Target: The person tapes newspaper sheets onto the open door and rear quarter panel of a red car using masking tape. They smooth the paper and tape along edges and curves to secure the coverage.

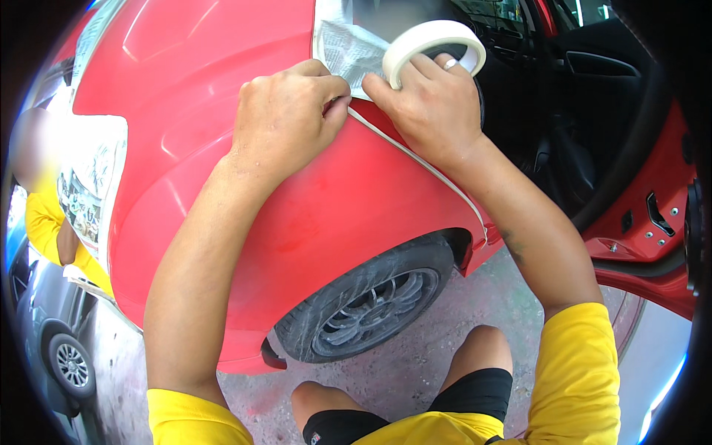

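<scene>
My left hand [285,115] is closed, thumb and fingers pinched together at the rear upper corner of a red car fender [334,193]. What they pinch is hidden. My right hand [437,107] grips a roll of cream masking tape [434,31], its fingers through the ring and its thumb toward the left hand. Newspaper [348,52] covers the area just beyond both hands, edged with tape. From beside the left hand, a narrow pale strip [415,157] follows the fender's rear edge down to a loose-looking end near the wheel arch.
Below the fender is a dusty black wheel [378,304]. At the right an open red car door [653,215] stands beside the dark cabin. More newspaper [96,178] covers the car's front at left. A person in a yellow shirt [48,222] is there, near a grey car [55,319].
</scene>
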`<state>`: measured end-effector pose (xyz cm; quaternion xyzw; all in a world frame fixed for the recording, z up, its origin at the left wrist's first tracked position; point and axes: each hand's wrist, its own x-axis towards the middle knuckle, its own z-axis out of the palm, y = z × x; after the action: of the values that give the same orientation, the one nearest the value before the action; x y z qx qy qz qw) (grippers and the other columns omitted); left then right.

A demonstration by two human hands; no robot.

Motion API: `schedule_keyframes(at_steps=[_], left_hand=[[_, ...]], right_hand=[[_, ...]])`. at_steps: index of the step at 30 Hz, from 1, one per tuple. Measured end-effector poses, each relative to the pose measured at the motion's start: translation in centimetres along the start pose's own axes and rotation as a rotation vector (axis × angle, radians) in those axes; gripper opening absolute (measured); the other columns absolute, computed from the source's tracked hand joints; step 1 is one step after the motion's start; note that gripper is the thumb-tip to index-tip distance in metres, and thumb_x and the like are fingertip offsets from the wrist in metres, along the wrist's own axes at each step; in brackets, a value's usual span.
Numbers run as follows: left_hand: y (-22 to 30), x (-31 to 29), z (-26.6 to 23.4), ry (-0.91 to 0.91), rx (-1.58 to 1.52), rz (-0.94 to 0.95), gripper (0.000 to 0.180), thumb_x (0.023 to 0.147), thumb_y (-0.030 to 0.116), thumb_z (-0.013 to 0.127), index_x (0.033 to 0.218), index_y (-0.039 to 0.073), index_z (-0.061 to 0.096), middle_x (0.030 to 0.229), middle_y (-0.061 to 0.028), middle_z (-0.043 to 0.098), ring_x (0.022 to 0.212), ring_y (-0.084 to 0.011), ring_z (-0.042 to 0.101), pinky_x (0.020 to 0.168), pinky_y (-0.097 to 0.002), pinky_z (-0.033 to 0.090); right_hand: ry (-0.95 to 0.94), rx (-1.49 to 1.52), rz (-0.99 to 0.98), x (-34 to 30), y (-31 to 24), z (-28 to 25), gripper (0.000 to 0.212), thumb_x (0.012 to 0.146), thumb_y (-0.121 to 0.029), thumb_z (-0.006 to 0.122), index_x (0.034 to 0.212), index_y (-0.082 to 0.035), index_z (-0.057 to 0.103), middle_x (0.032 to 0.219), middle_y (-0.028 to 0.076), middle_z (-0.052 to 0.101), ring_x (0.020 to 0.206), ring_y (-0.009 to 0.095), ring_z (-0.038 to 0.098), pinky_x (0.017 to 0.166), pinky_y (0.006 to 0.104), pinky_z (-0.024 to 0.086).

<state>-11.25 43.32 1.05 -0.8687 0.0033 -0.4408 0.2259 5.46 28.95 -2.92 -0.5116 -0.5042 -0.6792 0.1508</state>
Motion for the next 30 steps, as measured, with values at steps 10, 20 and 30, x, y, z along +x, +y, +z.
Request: schedule_keyframes(at_steps=[10, 20, 30], left_hand=[[-1.8, 0.3, -1.8, -0.101, -0.106, 0.103, 0.015, 0.093, 0.010, 0.071, 0.103, 0.004, 0.081, 0.105, -0.0098, 0.078, 0.089, -0.0322, 0.075, 0.082, -0.0425, 0.060], [-1.7, 0.4, -2.1, -0.154, -0.036, 0.202, 0.018, 0.087, 0.006, 0.067, 0.101, 0.004, 0.079, 0.106, -0.0096, 0.078, 0.084, -0.0325, 0.075, 0.077, -0.0419, 0.060], [-1.3, -0.3, -2.0, -0.185, 0.071, 0.236, 0.023, 0.088, 0.008, 0.065, 0.107, 0.012, 0.077, 0.113, -0.0048, 0.071, 0.085, -0.0271, 0.073, 0.073, -0.0419, 0.058]], right_hand=[[0.016, 0.198, 0.162, -3.3, -2.8, 0.2, 0.029, 0.083, -0.013, 0.076, 0.110, -0.022, 0.081, 0.083, 0.000, 0.066, 0.073, 0.023, 0.066, 0.059, 0.0390, 0.047], [0.056, 0.215, 0.114, -3.8, -3.0, 0.0, 0.033, 0.083, -0.014, 0.075, 0.114, -0.021, 0.082, 0.081, 0.000, 0.063, 0.071, 0.021, 0.061, 0.058, 0.0384, 0.045], [0.078, 0.227, 0.095, -4.3, -2.9, 0.4, 0.033, 0.082, -0.016, 0.073, 0.113, -0.019, 0.082, 0.083, 0.001, 0.061, 0.073, 0.022, 0.060, 0.060, 0.0393, 0.045]])
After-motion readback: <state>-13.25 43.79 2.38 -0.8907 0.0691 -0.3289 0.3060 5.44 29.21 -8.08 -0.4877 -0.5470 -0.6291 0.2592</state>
